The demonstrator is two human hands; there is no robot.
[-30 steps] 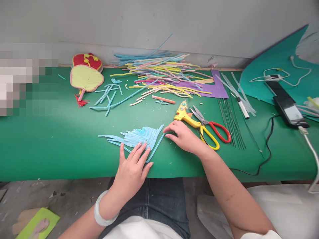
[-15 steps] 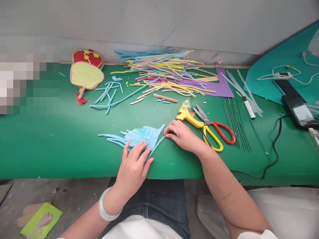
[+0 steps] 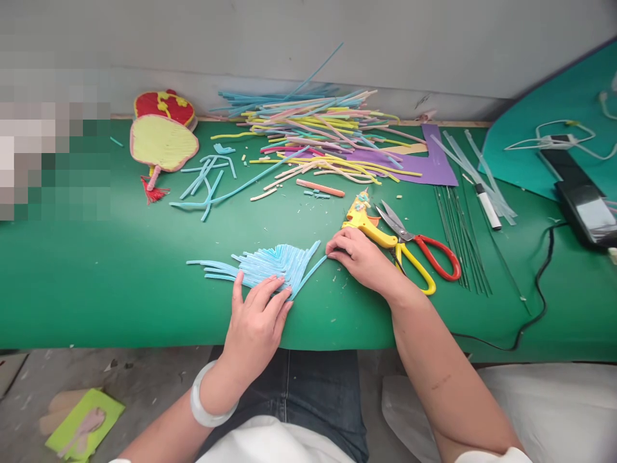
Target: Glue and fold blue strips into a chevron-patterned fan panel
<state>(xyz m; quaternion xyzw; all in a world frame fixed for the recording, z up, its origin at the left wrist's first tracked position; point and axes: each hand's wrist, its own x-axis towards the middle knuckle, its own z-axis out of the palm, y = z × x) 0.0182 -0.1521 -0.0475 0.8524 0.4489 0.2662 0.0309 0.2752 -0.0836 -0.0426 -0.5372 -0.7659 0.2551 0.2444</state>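
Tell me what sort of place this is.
Likely a handicraft workbench: a green table with a heap of coloured strips, a glue gun and scissors, plus two small fans; the left hand presses a blue strip piece.

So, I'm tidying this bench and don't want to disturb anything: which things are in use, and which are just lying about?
In hand: blue strip fan under the left hand; its edge strip at the right hand.
Lying about: glue gun, scissors, coloured strip pile, paddle fans, marker, phone.
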